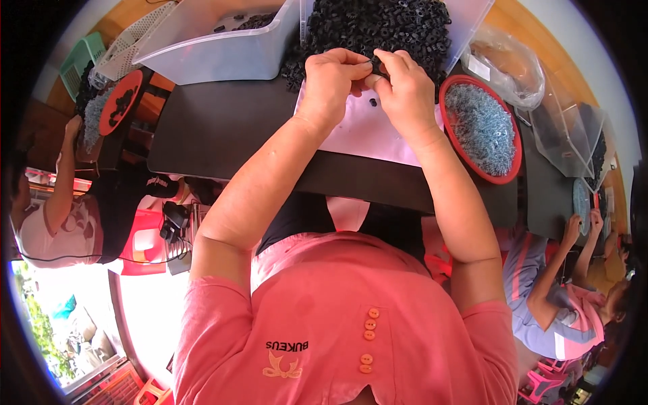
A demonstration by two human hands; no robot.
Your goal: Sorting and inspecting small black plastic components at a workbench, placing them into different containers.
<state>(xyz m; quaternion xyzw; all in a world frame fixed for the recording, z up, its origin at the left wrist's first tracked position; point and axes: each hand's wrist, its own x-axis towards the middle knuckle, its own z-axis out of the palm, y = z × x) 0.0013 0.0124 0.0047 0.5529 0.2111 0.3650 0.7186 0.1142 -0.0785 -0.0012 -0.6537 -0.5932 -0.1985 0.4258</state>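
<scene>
My left hand and my right hand meet fingertip to fingertip above a pale pink sheet on the dark table. Between the thumb and fingers of my right hand is a small black plastic part. The fingers of my left hand are pinched right against it; what they hold is too small and covered to make out. One loose black piece lies on the sheet just below the hands. Beyond them, a large heap of similar black parts spills from a translucent bin.
Right of my hands stands a red bowl full of small clear bluish pieces. A translucent tub with some black parts is at the back left, a clear plastic bag at the back right. Other people sit at both sides.
</scene>
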